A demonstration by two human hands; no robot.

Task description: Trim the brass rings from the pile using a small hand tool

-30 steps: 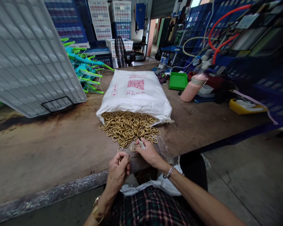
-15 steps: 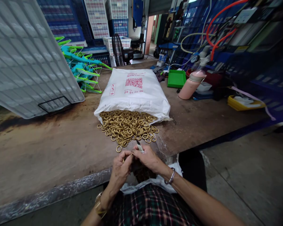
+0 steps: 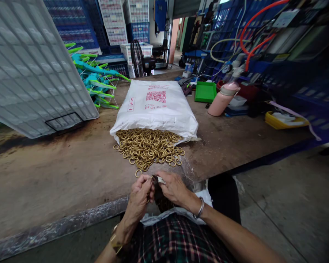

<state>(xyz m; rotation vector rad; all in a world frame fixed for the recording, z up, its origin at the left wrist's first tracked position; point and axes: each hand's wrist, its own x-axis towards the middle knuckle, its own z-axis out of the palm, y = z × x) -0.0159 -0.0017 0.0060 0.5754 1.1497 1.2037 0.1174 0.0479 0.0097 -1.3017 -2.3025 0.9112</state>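
My left hand [image 3: 140,193] is closed in a pinch on a small gold-coloured ring, mostly hidden by the fingers. Close against it, my right hand [image 3: 176,188] grips a small knife [image 3: 161,180] with a pale handle; its dark blade points toward the left fingertips. Just beyond both hands, a heap of gold-coloured rings [image 3: 148,148] spills from the mouth of a white sack [image 3: 137,106] printed in red. One loose ring [image 3: 138,173] lies on the table nearest my left hand. Below the hands, an opening with white cloth-like edges [image 3: 164,213] sits at my lap, its contents dark and unclear.
A large pale plastic crate [image 3: 44,73] stands tilted at the left, beside teal and green plastic pieces [image 3: 98,80]. On the right of the wooden table [image 3: 71,171] are a green tray [image 3: 205,92], a pink bottle [image 3: 222,100] and a yellow tray [image 3: 286,120]. A black fan [image 3: 137,58] stands behind.
The knife has turned from pointing up and away to pointing left, at the left fingertips. My right hand has tipped with it; the left fingers have shifted slightly. The sack and heap look unchanged.
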